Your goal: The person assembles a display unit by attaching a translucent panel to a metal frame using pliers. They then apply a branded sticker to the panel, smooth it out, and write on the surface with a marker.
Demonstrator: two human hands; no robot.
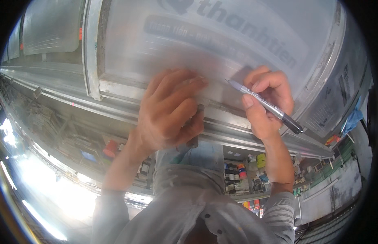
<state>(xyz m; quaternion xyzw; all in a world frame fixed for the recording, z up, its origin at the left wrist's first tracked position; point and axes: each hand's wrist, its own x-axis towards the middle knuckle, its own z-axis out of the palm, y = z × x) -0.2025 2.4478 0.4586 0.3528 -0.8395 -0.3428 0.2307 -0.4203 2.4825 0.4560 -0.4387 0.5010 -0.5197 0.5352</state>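
My right hand (270,103) pinches a silver-and-black marker pen (264,102) between thumb and fingers. The pen's tip points up and left, close to a frosted, printed panel (168,61) in a metal frame. My left hand (168,110) rests at the panel's lower edge, index finger stretched toward the pen tip. Its lower fingers curl round a dark rod-shaped thing (193,141), mostly hidden by the hand, so I cannot tell its kind. Whether the pen tip touches the surface does not show clearly.
Metal frame rails (116,88) run along the panel's near side. Other framed panels stand to the left (53,26) and right (339,87). Below are shelves with several coloured spools (242,171) and a red round item (111,148). A blue cloth (353,116) hangs at right.
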